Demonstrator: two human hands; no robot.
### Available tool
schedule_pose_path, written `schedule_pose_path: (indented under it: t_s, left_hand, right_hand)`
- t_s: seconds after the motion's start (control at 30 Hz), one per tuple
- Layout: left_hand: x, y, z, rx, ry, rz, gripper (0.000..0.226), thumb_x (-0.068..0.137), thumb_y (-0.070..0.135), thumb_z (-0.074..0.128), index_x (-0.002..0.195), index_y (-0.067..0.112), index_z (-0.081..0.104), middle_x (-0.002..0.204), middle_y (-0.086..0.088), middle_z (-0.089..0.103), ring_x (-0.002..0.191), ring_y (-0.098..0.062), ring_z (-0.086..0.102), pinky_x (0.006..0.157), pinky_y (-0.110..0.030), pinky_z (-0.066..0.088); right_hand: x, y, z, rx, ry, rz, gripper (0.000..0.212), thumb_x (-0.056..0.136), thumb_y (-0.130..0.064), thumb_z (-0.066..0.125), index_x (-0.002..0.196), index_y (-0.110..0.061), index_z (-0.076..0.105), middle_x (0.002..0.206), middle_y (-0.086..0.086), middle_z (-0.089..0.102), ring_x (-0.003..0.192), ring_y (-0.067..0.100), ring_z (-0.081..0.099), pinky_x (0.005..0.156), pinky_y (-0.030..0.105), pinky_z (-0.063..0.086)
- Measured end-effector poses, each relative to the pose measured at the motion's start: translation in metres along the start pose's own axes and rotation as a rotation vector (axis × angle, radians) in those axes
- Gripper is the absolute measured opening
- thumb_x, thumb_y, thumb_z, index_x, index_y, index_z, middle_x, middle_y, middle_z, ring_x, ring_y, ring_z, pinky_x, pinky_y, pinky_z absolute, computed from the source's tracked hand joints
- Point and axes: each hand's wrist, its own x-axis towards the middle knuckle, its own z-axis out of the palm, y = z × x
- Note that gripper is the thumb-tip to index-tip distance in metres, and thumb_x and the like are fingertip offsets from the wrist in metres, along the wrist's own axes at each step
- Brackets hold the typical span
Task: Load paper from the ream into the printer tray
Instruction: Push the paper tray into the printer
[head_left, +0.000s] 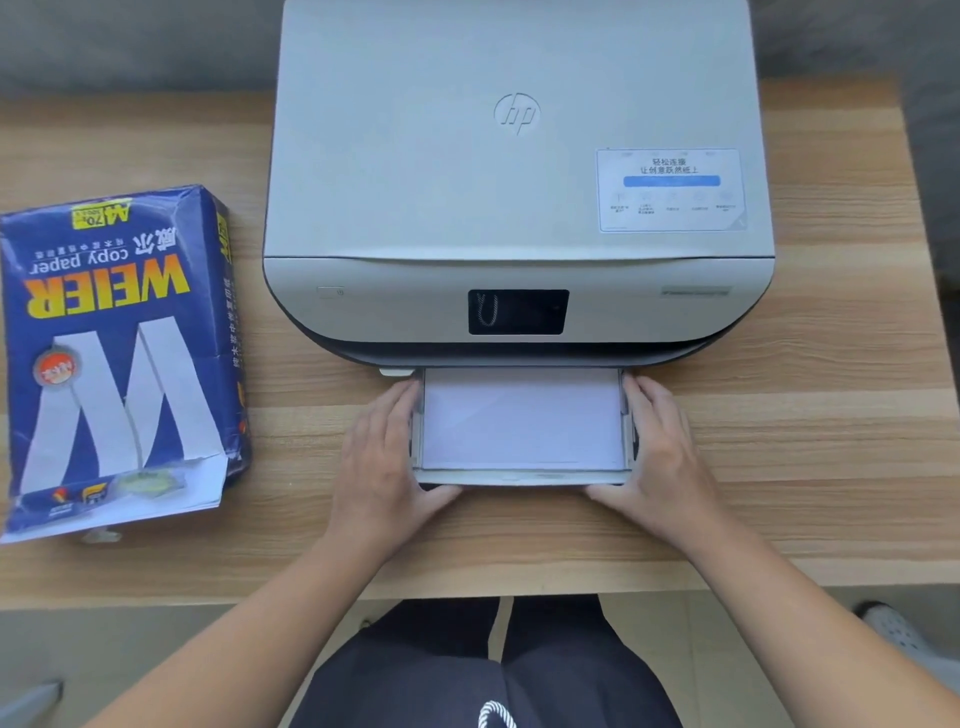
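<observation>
A grey printer (514, 171) stands at the back middle of the wooden table. Its paper tray (519, 477) sticks out at the front, and a stack of white paper (522, 415) lies flat inside it. My left hand (387, 452) grips the tray's left side and front corner. My right hand (657, 447) grips its right side and front corner. The blue ream of copy paper (122, 353) lies on the table to the left, its near end torn open with white sheets showing.
The wooden table (821, 415) has bare surface to the right of the printer and between the ream and the tray. Its front edge runs just above my lap. A grey wall is behind the printer.
</observation>
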Motion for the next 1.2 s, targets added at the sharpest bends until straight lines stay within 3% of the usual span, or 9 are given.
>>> schedule_pose_path:
  t_s: [0.17,0.37,0.43,0.53,0.6,0.73,1.2]
  left_hand:
    - [0.013,0.0,-0.003,-0.08,0.163,-0.284,0.106,0.055,0.051,0.095,0.137,0.005,0.047,0.136,-0.013,0.051,0.13,-0.031,0.048,0.113,-0.049,0.041]
    - [0.027,-0.003,-0.004,-0.095,0.217,-0.379,0.103,0.056,0.072,0.081,0.129,0.006,0.049,0.131,-0.011,0.052,0.128,-0.03,0.046,0.112,-0.044,0.038]
    - [0.032,-0.002,-0.003,-0.116,0.25,-0.414,0.101,0.055,0.076,0.079,0.124,0.008,0.05,0.127,-0.009,0.053,0.125,-0.028,0.046,0.11,-0.043,0.038]
    - [0.038,-0.003,-0.003,-0.118,0.294,-0.437,0.099,0.053,0.074,0.083,0.12,0.008,0.05,0.124,-0.008,0.053,0.122,-0.03,0.047,0.109,-0.046,0.04]
    - [0.041,-0.003,-0.003,-0.119,0.309,-0.472,0.103,0.053,0.074,0.083,0.121,0.005,0.049,0.126,-0.011,0.053,0.123,-0.032,0.046,0.11,-0.048,0.04]
    - [0.054,0.003,0.0,-0.145,0.353,-0.581,0.115,0.053,0.079,0.079,0.129,-0.001,0.044,0.135,-0.016,0.048,0.129,-0.035,0.042,0.114,-0.046,0.034]
    - [0.061,0.003,0.01,-0.103,0.407,-0.631,0.109,0.054,0.071,0.085,0.125,0.0,0.043,0.132,-0.018,0.047,0.126,-0.037,0.041,0.113,-0.048,0.033]
  right_hand:
    - [0.015,-0.001,0.005,0.083,0.221,0.143,0.107,0.051,-0.035,0.099,0.138,0.0,0.047,0.136,0.015,0.047,0.13,0.031,0.041,0.114,0.034,0.031]
    - [0.034,0.005,0.006,0.036,0.323,0.314,0.106,0.041,-0.056,0.097,0.118,0.0,0.053,0.127,0.018,0.049,0.119,0.036,0.043,0.106,0.049,0.037]
    - [0.037,0.005,0.003,0.041,0.347,0.368,0.116,0.038,-0.06,0.096,0.125,0.001,0.049,0.137,0.018,0.044,0.125,0.037,0.04,0.111,0.05,0.032]
    - [0.045,0.005,-0.002,0.115,0.359,0.386,0.141,0.04,-0.055,0.097,0.15,-0.002,0.027,0.161,0.017,0.024,0.148,0.037,0.024,0.123,0.05,0.018]
    - [0.052,0.009,-0.002,0.22,0.367,0.366,0.151,0.039,-0.055,0.099,0.156,-0.006,0.017,0.165,0.015,0.019,0.153,0.033,0.017,0.127,0.048,0.012]
    - [0.063,0.016,0.0,0.382,0.459,0.393,0.149,0.034,-0.074,0.09,0.152,-0.01,0.026,0.157,0.01,0.037,0.149,0.029,0.027,0.124,0.051,0.023]
    - [0.07,0.017,0.006,0.314,0.51,0.416,0.145,0.035,-0.074,0.087,0.149,-0.003,0.034,0.149,0.015,0.047,0.144,0.034,0.036,0.122,0.043,0.022]
